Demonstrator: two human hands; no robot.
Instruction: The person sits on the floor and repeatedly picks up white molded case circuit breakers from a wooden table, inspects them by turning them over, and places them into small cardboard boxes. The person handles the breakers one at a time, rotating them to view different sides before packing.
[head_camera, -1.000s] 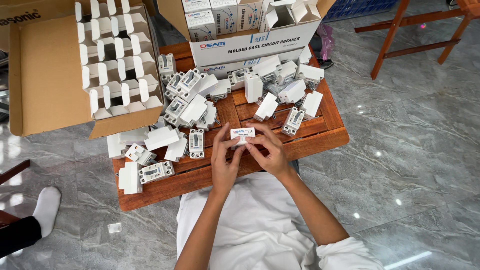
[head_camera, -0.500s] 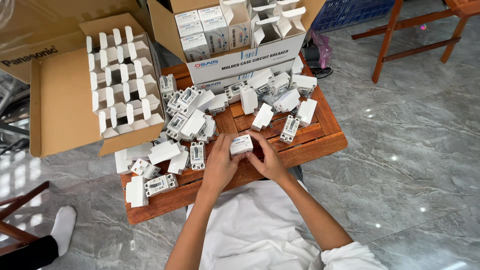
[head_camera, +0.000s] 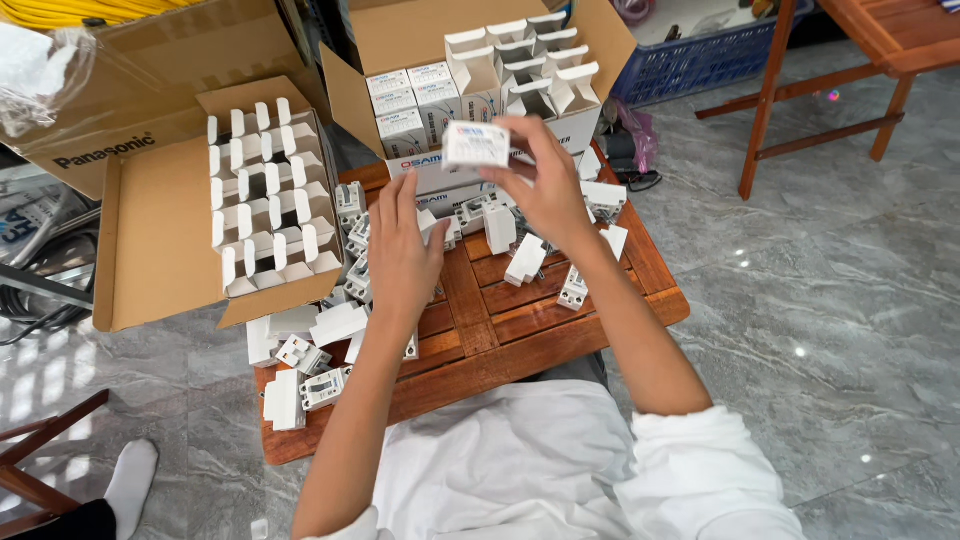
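1. Head view: the right hand (head_camera: 545, 185) grips a small closed white cardboard box (head_camera: 476, 145) above the brown shipping carton (head_camera: 400, 40), where several closed boxes are already stacked.
2. The left hand (head_camera: 400, 255), open, hovers over loose white circuit breakers (head_camera: 320, 385) on the slatted wooden tabletop (head_camera: 500, 340); many remain unpacked.

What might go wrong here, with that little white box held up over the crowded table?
The right hand holds the small white box by its fingertips only, above the open carton; a slip might drop it onto the packed boxes. The left hand hovers low over loose white devices on the wooden table, so it may knock some. A few pieces near the table's left edge look likely to fall off.
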